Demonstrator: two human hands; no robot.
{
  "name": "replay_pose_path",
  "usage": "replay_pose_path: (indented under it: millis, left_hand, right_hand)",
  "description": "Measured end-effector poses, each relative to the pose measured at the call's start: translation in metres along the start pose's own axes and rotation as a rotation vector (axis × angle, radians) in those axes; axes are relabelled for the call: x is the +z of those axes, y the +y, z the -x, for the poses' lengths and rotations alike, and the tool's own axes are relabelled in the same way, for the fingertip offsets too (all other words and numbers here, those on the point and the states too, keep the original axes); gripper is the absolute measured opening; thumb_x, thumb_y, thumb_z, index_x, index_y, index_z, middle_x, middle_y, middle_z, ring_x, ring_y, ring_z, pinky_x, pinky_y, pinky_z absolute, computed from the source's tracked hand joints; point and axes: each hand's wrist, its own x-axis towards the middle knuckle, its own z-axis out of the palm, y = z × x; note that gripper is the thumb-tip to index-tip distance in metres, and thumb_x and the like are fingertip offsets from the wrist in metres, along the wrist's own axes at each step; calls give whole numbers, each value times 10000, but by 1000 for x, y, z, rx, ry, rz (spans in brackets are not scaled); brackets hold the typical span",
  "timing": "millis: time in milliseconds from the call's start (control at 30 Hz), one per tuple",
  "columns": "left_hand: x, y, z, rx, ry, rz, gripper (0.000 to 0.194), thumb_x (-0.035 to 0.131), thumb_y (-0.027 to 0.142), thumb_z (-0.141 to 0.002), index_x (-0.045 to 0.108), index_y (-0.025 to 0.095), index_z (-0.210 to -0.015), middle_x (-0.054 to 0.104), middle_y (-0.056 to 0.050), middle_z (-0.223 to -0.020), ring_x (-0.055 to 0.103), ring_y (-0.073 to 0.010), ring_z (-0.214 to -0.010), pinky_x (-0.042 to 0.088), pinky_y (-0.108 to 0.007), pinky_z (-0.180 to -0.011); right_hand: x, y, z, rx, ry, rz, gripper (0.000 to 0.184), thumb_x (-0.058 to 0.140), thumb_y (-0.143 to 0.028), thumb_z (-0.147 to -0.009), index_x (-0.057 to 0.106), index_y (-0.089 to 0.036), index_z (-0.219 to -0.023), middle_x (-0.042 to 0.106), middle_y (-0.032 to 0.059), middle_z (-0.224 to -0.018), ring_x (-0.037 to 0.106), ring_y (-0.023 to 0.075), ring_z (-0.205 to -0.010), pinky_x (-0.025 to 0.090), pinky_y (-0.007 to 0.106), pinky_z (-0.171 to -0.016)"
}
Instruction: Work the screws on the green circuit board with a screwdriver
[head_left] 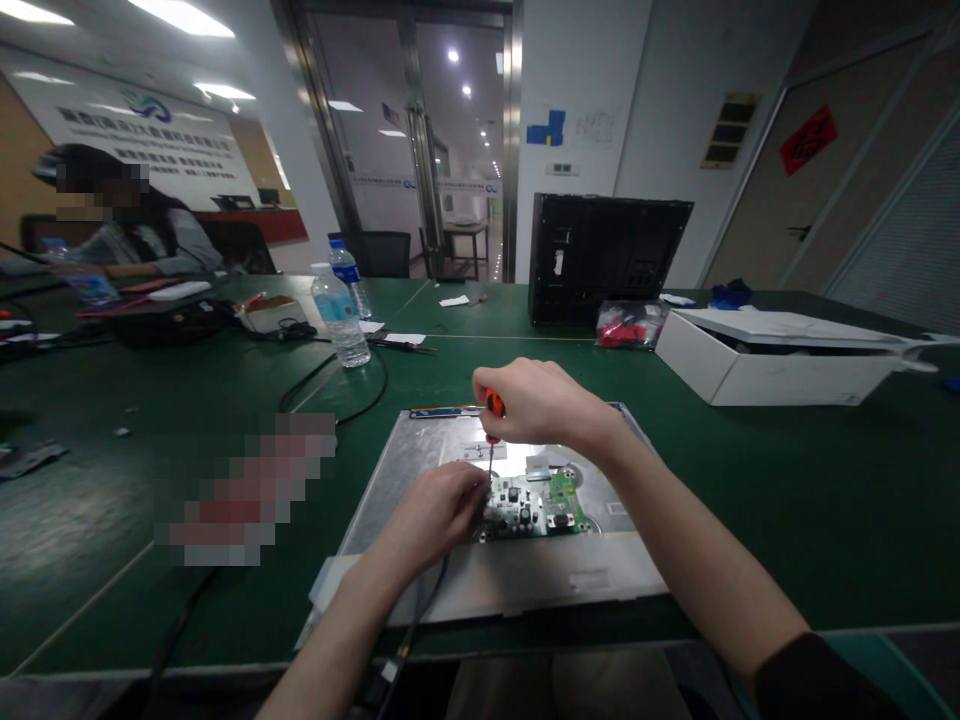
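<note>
My right hand (536,400) is wrapped round the orange-and-black handle of a screwdriver (491,458), which stands nearly upright. Its thin shaft points down to the left edge of a green circuit board (536,505). The board lies on the silver back of a flat display panel (420,450). My left hand (450,505) rests at the board's left edge, close beside the screwdriver tip. Its fingers are bent and pressed together, and they hide whatever is between them. The tip itself is also hard to make out there.
Behind the panel stands a black monitor housing (607,260), with a bag of red items (628,325) beside it. A white box (772,360) sits to the right. Water bottles (341,315), cables and a blurred-out reddish object (247,490) are on the left. Another person (150,225) sits far left.
</note>
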Motion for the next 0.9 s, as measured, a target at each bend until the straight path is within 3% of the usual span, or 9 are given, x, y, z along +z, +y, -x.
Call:
replay_pose_path:
  millis: [233,400,500,733,900]
  left_hand:
    - [3,-4,0,41,-5,15,240,446,198,-888,683,191,-857,703,-70,-868,643,-212,-837,466,-282,-770]
    - [2,-3,0,33,-18,11,227,455,190,-878,682,193,-862,703,-71,-873,642,-211,-848,462,-281,-772]
    - [1,-1,0,15,-12,5,214,455,194,-876,666,186,-839,696,-72,-859,633,-209,-820,452,-276,-736]
    - [0,0,0,-38,10,-42,238,419,210,-881,631,174,-780,681,-73,-800,610,-197,-732,420,-268,-650]
    - [1,-1,0,-59,35,-49,222,441,196,-864,661,167,-860,708,-86,-849,637,-216,-773,447,-290,-679]
  right_hand:
    - [2,1,-2,11,-4,-11,357,522,-557,-851,658,-229,-884,676,53,-791,597,183,-728,272,268,-559]
    - [2,0,-2,13,-6,16,206,541,-368,-837,633,-226,-952,682,50,-816,600,182,-711,264,265,-545]
    - [1,-1,0,-12,-5,11,247,548,-283,-787,592,-213,-1020,687,53,-848,600,181,-698,254,263,-525]
    - [2,0,-2,6,-15,-3,310,536,-508,-859,629,-226,-946,681,57,-836,613,192,-759,271,270,-562]
    - [2,0,-2,-15,-15,-15,185,540,-328,-824,618,-228,-959,668,35,-807,568,161,-698,245,263,-542]
